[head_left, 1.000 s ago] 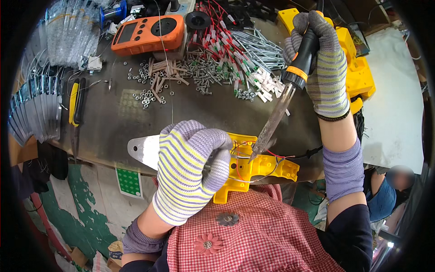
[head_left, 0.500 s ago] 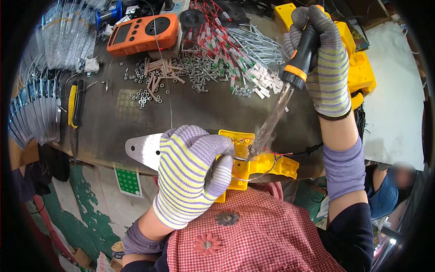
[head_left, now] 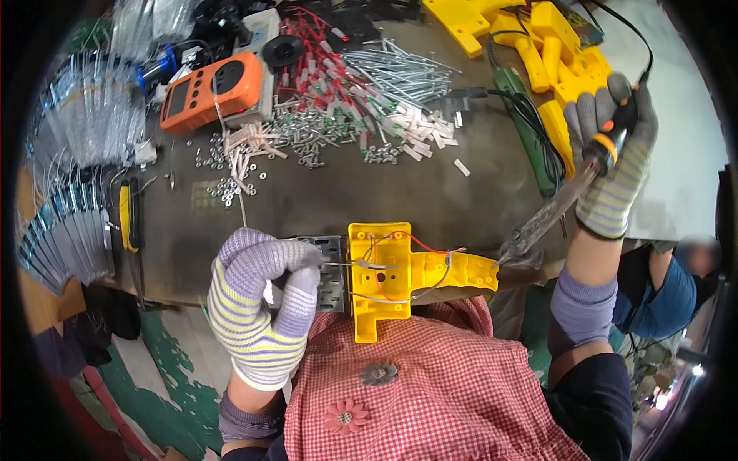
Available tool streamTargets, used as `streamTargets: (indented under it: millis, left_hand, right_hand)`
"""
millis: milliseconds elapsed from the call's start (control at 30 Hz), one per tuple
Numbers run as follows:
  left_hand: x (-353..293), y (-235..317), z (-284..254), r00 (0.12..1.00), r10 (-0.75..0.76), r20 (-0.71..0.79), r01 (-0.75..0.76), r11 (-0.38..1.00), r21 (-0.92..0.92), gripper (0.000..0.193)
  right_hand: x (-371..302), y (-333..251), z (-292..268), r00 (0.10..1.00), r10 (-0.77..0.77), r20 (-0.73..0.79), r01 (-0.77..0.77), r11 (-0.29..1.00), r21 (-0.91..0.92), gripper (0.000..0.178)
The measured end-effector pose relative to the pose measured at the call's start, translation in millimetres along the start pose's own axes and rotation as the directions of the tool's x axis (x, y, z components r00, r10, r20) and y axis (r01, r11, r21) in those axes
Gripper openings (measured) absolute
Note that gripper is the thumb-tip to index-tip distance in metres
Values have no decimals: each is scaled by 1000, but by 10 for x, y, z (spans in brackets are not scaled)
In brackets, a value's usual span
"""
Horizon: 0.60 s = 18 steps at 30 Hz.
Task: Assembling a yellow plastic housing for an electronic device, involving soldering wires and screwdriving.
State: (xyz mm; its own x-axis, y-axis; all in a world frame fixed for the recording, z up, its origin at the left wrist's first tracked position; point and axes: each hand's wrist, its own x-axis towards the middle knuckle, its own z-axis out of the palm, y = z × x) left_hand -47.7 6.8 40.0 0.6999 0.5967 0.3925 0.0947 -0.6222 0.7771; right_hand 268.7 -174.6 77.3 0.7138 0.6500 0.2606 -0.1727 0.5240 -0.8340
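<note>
Soldering iron (head_left: 569,191) in right fingers (head_left: 589,115); housing (head_left: 427,269) nearby

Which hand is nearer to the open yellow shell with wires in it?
Left. The left hand is just left of the yellow shell, beside its wide end; the right hand is farther off, beyond its narrow end, holding a soldering iron.

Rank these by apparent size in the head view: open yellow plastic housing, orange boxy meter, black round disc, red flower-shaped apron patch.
1. Open yellow plastic housing
2. Orange boxy meter
3. Black round disc and red flower-shaped apron patch: look alike; differing nearness leaves them unranked.
</note>
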Motion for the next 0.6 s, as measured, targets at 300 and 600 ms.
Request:
streamTargets:
  millis: [300, 600]
  left_hand:
    - [445, 297, 274, 927, 199, 318, -235, 969, 76, 15]
    - [454, 288, 348, 953, 149, 263, -176, 981, 82, 15]
  right_hand:
    - [-561, 392, 228, 815, -212, -539, 202, 976, -79, 34]
    - [-523, 427, 148, 769, -229, -596, 213, 972, -98, 34]
